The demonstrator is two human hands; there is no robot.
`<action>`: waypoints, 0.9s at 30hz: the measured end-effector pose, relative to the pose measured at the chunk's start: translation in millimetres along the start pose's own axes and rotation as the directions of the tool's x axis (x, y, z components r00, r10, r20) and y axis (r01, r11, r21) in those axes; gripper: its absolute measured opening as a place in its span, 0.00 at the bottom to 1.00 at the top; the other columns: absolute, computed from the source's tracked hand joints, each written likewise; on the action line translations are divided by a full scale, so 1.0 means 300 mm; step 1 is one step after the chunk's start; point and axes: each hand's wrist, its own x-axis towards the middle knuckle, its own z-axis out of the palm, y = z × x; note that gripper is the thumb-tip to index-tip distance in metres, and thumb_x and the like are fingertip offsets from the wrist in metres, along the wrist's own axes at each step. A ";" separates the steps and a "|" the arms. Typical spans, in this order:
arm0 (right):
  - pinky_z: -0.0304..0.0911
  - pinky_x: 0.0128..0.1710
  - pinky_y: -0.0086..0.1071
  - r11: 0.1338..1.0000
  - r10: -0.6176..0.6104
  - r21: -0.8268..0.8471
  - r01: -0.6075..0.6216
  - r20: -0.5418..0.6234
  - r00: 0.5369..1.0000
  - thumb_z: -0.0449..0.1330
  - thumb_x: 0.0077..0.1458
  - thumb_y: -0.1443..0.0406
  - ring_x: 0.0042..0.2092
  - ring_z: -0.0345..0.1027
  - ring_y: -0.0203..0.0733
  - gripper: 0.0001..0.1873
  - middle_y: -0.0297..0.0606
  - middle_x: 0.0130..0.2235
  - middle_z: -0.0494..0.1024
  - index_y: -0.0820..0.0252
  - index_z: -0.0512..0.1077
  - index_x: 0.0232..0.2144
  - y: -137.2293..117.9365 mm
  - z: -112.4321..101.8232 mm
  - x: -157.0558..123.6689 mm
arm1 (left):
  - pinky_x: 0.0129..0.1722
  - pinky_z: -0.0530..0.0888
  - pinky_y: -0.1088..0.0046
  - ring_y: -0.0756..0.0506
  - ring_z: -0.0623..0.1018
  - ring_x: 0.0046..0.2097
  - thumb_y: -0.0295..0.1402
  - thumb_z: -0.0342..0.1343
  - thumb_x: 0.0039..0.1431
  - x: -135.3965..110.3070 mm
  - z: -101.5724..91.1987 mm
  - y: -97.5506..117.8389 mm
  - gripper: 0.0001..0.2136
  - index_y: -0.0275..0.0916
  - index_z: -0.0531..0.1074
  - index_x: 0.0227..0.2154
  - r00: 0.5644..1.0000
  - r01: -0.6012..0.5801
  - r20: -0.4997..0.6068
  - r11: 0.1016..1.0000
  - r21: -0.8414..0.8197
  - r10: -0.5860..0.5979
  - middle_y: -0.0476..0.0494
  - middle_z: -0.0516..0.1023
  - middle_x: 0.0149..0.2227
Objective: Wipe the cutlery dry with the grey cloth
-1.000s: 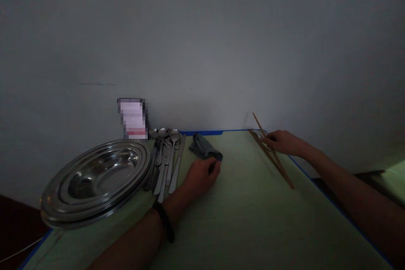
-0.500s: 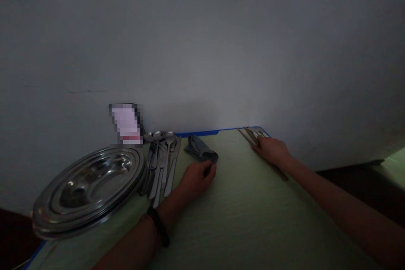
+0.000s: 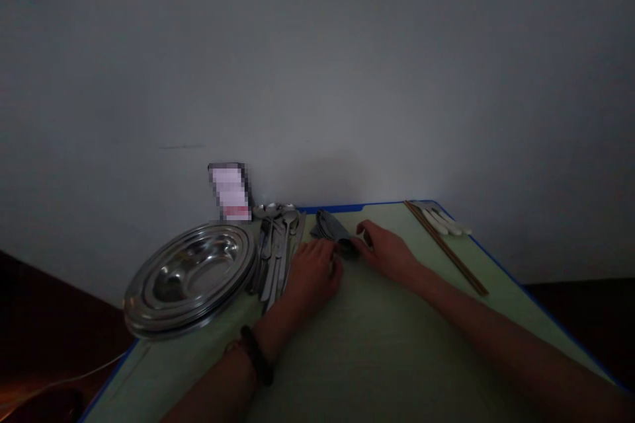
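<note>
A small folded grey cloth point(image 3: 330, 226) lies near the back of the table, between my hands. My left hand point(image 3: 313, 274), with a dark bracelet at the wrist, is closed with curled fingers at the cloth's near end. On the other side, my right hand point(image 3: 389, 251) has its thumb and forefinger apart, the thumb close against the cloth. Left of my left hand lies a group of metal spoons and knives point(image 3: 278, 251). Wooden chopsticks point(image 3: 446, 248) and several white-handled utensils point(image 3: 446, 221) lie at the right; part of their metal ends is hard to make out.
A stack of oval metal plates point(image 3: 191, 281) stands at the table's left side. Behind it a phone point(image 3: 231, 192) with a blurred screen leans on the grey wall point(image 3: 347, 79). The pale green table point(image 3: 357, 357) has a blue edge.
My right hand has left the white-handled utensils and chopsticks and come left to the cloth. My left hand stays by the cloth. The whole view has shifted slightly.
</note>
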 end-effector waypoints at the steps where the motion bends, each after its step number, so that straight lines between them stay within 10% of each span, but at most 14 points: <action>1: 0.55 0.29 0.30 0.999 -0.034 0.038 0.034 -0.009 0.999 0.46 0.56 0.56 0.32 0.66 0.38 0.15 0.39 0.35 0.73 0.59 0.62 0.41 -0.023 0.022 0.010 | 0.46 0.62 0.61 0.40 0.69 0.45 0.28 0.46 0.54 -0.014 -0.012 -0.007 0.11 0.36 0.67 0.40 1.000 0.007 -0.014 0.999 0.050 -0.006 0.39 0.72 0.41; 9: 0.59 0.37 0.33 0.994 -0.110 -0.005 0.110 0.004 0.994 0.49 0.53 0.59 0.40 0.67 0.43 0.16 0.43 0.42 0.70 0.59 0.63 0.42 -0.062 0.128 0.040 | 0.56 0.50 0.51 0.34 0.56 0.58 0.38 0.46 0.56 -0.083 0.006 -0.077 0.21 0.30 0.62 0.50 0.990 0.138 -0.064 0.886 0.443 -0.122 0.30 0.60 0.57; 27: 0.60 0.39 0.36 0.984 -0.063 0.168 0.051 0.067 0.996 0.50 0.51 0.62 0.39 0.68 0.44 0.13 0.41 0.41 0.73 0.58 0.63 0.41 -0.042 0.134 0.043 | 0.47 0.63 0.57 0.38 0.66 0.48 0.34 0.42 0.60 -0.046 -0.017 -0.102 0.19 0.34 0.60 0.53 0.973 0.209 0.016 0.901 0.380 -0.232 0.37 0.68 0.48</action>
